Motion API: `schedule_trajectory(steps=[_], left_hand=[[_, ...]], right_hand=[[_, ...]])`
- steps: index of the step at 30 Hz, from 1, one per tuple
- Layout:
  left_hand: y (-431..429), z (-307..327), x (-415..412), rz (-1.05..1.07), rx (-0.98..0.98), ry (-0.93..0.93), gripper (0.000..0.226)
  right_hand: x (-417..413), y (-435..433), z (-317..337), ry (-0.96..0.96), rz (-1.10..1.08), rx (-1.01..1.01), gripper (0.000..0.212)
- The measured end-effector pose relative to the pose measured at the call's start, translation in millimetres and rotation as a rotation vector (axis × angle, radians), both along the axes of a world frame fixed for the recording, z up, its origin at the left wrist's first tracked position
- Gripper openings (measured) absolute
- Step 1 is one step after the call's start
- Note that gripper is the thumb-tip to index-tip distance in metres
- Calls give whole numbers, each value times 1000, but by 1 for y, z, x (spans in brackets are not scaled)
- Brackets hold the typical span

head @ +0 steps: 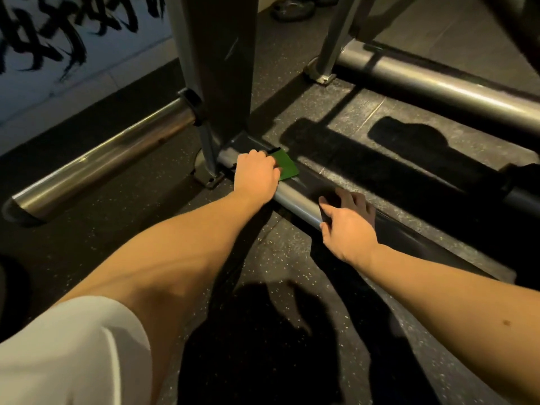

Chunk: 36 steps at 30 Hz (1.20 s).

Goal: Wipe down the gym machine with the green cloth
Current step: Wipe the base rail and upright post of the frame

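Note:
The gym machine's low grey base bar (295,201) runs along the floor from its dark upright post (222,68) toward the right. The green cloth (288,165) lies on this bar right beside the post's foot. My left hand (255,174) is on top of the cloth with its fingers curled over it, so only the cloth's right part shows. My right hand (347,225) rests on the same bar further right, fingers loosely spread over the tube and holding nothing.
A thick steel tube (102,159) sticks out to the left of the post, and another steel tube (438,83) lies at the back right with a slanted strut (330,42) on it. Speckled black rubber flooring (292,287) surrounds the frame. A white wall with black lettering (58,39) stands at the left.

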<state>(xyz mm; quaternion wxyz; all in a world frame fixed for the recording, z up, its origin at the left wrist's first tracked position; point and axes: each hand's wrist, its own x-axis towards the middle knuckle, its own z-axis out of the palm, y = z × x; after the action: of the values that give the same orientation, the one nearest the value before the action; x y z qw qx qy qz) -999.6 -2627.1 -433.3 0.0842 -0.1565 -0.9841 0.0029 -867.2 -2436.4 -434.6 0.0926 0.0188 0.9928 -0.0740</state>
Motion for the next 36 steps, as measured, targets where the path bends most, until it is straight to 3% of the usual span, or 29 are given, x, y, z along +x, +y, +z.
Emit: schedule_trajectory(steps=[4,7,14,20,23,25,27,29,32,36], left_hand=[[-8,-8,-7,-25,-22,-48,43],[-18,-4,-24,-17,-145,-109,44],[-30,-4,-44,188,6,-87,43],[10,-26,13,-158,218,-34,30],[11,-31,7,-264,169,-45,31],[1,-27,-18,-177,103,-18,31],[-8,-25,-41,35,168,-30,32],[-4,-28,-40,111,308,-53,30],[19,-31,-3,-3,484,-192,21],[37,-31,31,-315,458,-232,21]], right_hand=[[-2,-1,0,6,-12,11,61],[-2,-4,-1,34,-29,10,62],[-4,-1,-2,36,-8,5,63],[-4,4,1,22,8,-15,62],[-3,5,0,35,19,-5,62],[-5,9,0,34,36,-6,62],[-7,12,-1,20,48,-12,62],[-7,12,-2,16,50,-17,61],[-3,8,-2,34,40,-16,61],[-1,7,1,60,42,-26,58]])
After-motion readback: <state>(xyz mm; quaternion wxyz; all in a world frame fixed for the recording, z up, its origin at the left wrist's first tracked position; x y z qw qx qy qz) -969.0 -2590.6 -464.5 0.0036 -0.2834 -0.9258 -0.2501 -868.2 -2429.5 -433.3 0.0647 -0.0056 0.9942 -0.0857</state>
